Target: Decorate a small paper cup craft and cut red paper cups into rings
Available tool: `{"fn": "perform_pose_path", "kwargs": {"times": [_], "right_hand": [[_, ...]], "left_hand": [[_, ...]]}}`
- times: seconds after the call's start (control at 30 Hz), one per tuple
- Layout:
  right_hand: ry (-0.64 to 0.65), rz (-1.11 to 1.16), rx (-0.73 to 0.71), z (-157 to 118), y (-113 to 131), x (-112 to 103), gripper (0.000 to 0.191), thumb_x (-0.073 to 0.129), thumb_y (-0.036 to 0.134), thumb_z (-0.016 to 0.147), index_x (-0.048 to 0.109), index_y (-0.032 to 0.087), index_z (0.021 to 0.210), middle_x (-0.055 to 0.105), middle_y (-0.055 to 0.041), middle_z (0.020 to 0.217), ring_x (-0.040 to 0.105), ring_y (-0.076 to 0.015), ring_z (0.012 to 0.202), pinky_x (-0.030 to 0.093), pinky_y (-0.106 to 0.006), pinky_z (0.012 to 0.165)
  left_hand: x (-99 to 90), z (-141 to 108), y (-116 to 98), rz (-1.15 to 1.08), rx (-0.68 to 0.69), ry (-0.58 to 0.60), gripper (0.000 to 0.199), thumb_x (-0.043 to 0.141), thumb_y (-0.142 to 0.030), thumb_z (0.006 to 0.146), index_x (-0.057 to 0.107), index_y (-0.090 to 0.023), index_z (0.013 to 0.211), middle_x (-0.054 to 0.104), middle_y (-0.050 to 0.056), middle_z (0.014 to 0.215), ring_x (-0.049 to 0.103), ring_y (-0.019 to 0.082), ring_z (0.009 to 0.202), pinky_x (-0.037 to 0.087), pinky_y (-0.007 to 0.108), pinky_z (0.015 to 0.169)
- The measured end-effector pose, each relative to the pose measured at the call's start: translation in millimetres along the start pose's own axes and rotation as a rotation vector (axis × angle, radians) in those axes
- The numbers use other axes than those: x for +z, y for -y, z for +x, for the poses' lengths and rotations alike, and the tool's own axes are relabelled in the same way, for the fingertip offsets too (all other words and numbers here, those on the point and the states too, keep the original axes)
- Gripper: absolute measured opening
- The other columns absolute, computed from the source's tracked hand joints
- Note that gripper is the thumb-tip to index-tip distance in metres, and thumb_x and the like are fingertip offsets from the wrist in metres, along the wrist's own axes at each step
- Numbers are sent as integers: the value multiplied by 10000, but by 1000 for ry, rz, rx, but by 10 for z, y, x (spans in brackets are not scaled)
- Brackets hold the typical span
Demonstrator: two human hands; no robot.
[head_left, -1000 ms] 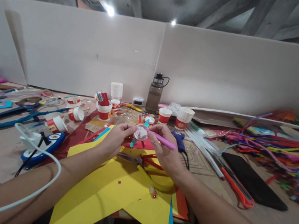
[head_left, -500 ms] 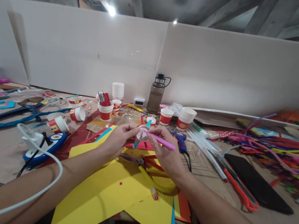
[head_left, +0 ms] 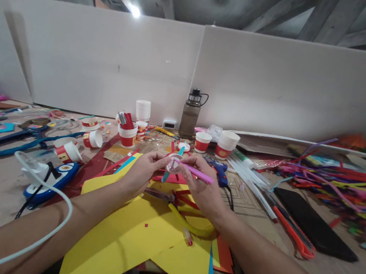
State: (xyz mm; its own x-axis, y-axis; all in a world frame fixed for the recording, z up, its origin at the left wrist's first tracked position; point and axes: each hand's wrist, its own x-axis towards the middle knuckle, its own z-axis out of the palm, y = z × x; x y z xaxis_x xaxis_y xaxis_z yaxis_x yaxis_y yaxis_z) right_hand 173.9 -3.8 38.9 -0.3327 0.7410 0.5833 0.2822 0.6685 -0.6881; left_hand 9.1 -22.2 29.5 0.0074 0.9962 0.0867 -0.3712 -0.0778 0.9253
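Note:
Above the yellow paper sheets (head_left: 119, 233), both hands hold a small white round piece (head_left: 172, 167), like the bottom of a paper cup, with coloured strips sticking out of it. My left hand (head_left: 141, 166) pinches its left edge between thumb and fingers. On the other side, my right hand (head_left: 203, 187) is closed at its right edge, where a pink strip (head_left: 199, 174) points right. A teal strip (head_left: 165, 177) shows below the piece. What the right fingertips grip exactly is partly hidden. Scissors (head_left: 160, 194) lie under the hands.
A water bottle (head_left: 189, 117) stands by the white partition, with paper cups (head_left: 227, 146) to its right. A cup of pens (head_left: 126, 136) is further left. At right are a red utility knife (head_left: 296, 233), a black slab (head_left: 316, 225) and colourful strips. A power strip (head_left: 52, 181) with a white cable sits left.
The view has shifted very slightly, so the table things sit a little further left. Both hands keep their hold on the round piece.

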Motion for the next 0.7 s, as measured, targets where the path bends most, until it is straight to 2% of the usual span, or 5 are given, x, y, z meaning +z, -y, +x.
{"fn": "perform_pose_path", "kwargs": {"times": [0.5, 0.7], "right_hand": [[-29, -22, -39, -4, -8, 8, 147, 543, 354, 872, 572, 214, 842, 636, -28, 827, 577, -162, 757, 436, -307, 708], [-50, -25, -33, -3, -10, 16, 158, 541, 362, 870, 556, 212, 823, 622, -19, 798, 565, -152, 721, 429, -290, 676]], "left_hand": [[10, -5, 5, 4, 5, -29, 269, 759, -334, 655, 597, -130, 726, 643, 11, 693, 584, 98, 605, 444, 221, 590], [-13, 9, 24, -14, 32, 10, 281, 758, -352, 653, 602, -130, 725, 644, 19, 715, 586, 104, 623, 452, 234, 610]]}}
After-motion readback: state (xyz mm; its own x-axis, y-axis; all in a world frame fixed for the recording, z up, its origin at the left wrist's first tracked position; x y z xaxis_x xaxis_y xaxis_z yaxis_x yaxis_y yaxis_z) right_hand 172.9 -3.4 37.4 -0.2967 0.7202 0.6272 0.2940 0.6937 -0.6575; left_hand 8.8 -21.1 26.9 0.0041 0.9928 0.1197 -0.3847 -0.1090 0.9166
